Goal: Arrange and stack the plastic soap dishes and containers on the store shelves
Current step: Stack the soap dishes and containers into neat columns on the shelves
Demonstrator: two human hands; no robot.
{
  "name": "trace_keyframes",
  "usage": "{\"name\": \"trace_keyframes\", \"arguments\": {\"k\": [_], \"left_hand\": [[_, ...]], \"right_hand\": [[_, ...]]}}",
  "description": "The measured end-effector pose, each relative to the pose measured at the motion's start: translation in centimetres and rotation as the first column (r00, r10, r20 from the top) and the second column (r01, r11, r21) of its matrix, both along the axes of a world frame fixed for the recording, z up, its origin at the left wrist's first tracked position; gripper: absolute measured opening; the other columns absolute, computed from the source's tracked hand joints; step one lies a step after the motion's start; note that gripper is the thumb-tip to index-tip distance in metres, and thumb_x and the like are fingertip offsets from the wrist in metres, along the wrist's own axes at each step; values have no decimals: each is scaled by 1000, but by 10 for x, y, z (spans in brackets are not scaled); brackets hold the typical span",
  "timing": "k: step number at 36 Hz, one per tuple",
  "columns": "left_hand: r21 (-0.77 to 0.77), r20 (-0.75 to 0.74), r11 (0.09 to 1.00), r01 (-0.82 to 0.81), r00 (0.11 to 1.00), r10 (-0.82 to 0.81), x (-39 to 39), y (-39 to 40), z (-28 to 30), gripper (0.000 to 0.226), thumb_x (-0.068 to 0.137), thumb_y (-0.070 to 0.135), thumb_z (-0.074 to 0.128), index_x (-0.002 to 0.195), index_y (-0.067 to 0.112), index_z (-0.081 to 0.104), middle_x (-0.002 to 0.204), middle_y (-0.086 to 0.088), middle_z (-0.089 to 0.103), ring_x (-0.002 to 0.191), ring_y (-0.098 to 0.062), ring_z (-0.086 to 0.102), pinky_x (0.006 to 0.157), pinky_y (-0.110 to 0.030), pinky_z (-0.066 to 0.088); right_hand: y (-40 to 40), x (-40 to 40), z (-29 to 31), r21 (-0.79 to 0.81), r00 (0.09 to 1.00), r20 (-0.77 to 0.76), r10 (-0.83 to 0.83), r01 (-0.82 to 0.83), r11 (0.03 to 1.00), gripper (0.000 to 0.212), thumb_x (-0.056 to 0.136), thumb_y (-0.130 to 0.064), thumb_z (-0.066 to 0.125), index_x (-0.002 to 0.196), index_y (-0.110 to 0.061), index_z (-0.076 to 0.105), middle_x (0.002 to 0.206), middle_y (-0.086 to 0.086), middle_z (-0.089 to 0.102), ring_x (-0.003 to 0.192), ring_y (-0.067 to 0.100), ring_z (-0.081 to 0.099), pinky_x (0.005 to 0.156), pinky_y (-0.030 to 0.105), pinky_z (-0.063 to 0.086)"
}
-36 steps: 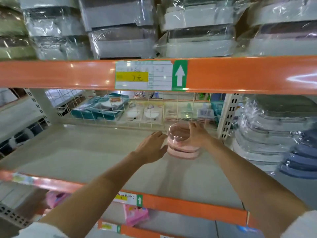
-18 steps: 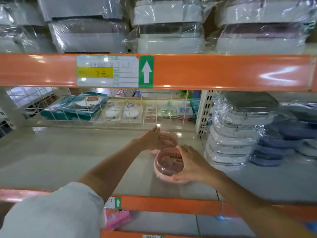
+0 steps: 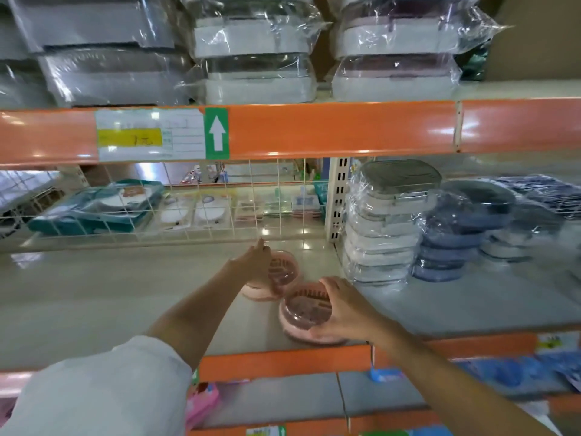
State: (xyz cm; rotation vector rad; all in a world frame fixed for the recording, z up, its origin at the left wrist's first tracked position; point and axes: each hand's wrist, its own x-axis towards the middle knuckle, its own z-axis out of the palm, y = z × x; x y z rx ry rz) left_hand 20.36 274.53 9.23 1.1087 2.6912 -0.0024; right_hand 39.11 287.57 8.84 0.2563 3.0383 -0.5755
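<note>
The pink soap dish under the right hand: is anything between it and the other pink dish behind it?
Nothing visible. The front pink dish, held by the right hand, sits beside the rear pink dish under the left hand, almost touching it.

Two soap dishes stand on the middle shelf [image 3: 125,297]. The near dish [image 3: 306,316] sits at the front edge, under the right hand [image 3: 341,311]. The far dish [image 3: 276,275] sits just behind and left of it, touching it or nearly so, with the left hand [image 3: 256,262] on its left side. A stack of wrapped containers [image 3: 386,225] stands to their right. A wire grid [image 3: 176,202] runs behind. Wrapped boxes [image 3: 254,48] fill the shelf above.
</note>
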Motion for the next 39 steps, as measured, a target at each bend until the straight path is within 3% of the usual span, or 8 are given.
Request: {"name": "trace_keyframes", "arguments": {"k": [5, 12, 15, 19, 23, 29, 34, 39], "left_hand": [[98, 33, 992, -86, 996, 83, 25, -30, -8, 112, 60, 56, 80, 144, 7, 25, 147, -15, 25, 135, -33, 29, 110, -42, 32], [247, -100, 967, -54, 992, 81, 73, -65, 16, 116, 48, 82, 58, 134, 6, 44, 122, -12, 45, 114, -28, 43, 102, -33, 38], [421, -211, 906, 39, 976, 56, 98, -82, 29, 82, 66, 71, 56, 116, 6, 63, 101, -14, 60, 95, -37, 58, 88, -31, 49], [405, -149, 913, 50, 989, 11, 132, -99, 57, 77, 80, 60, 60, 136, 10, 44, 130, -14, 46, 124, -32, 37, 103, -30, 26], [411, -113, 911, 46, 994, 1, 158, -108, 75, 98, 57, 78, 49, 132, 14, 44, 121, -4, 45, 119, -26, 37, 103, -32, 30], [602, -264, 768, 218, 962, -66, 198, -95, 110, 94, 59, 78, 48, 129, 16, 52, 115, -6, 50, 112, -22, 40, 98, -31, 29], [722, -312, 619, 309, 944, -107, 229, -74, 151, 101, 56, 83, 49, 124, 8, 53, 110, -2, 48, 104, -17, 43, 89, -25, 33], [790, -335, 502, 353, 933, -128, 249, -50, 195, 103, 55, 81, 53, 128, 7, 52, 109, 2, 44, 106, -16, 42, 94, -25, 35]], "right_hand": [[-10, 12, 9, 72, 998, -52, -33, 36, 997, 101, 69, -52, 75, 145, -8, 24, 142, 6, 34, 128, 20, 34, 106, 27, 29], [-20, 37, 42, 50, 982, -154, -112, 121, 991, 96, 67, -51, 78, 139, -9, 31, 137, 7, 38, 123, 21, 36, 102, 27, 31], [-26, 55, 52, 27, 976, -162, -144, 150, 988, 97, 69, -50, 77, 143, -10, 28, 140, 6, 36, 128, 20, 33, 105, 25, 28], [-36, 83, 65, 27, 956, -188, -224, 233, 972, 104, 67, -53, 77, 146, -7, 27, 142, 8, 37, 131, 24, 33, 106, 25, 26], [-34, 113, 80, -57, 918, -270, -289, 285, 957, 101, 45, -68, 75, 130, -16, 52, 121, 2, 59, 114, 22, 55, 96, 32, 45], [-24, 179, 124, -259, 828, -377, -415, 336, 906, 49, 64, -37, 84, 102, -18, 60, 91, -7, 61, 83, 10, 58, 63, 13, 40], [-7, 225, 164, -407, 739, -436, -513, 346, 845, 39, 73, -38, 78, 95, -18, 53, 90, -3, 60, 87, 19, 56, 82, 35, 45], [14, 243, 200, -482, 670, -479, -568, 340, 808, 39, 79, -39, 73, 106, -18, 54, 95, -2, 60, 89, 18, 56, 77, 34, 44]]}}
